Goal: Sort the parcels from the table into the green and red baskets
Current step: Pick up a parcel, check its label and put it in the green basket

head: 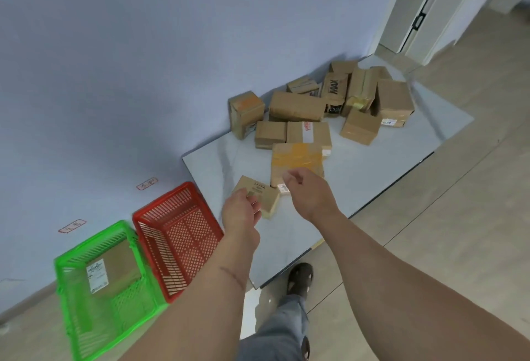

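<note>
Pale blue wall backing white table [358, 177]. Small beige parcel [259, 195] lying near table's front-left corner; left hand [240, 211] reaching over it, fingers loosely curled, touching its near edge, holding nothing firmly. Right hand [308, 188] hovering beside, fingers curled, gripping nothing, over yellow-taped parcel [298, 161]. Roughly a dozen brown parcels crowding behind. Red basket [177, 234], green basket [97, 283] sitting on floor left of table, green one holding one labelled parcel [113, 272].
</note>
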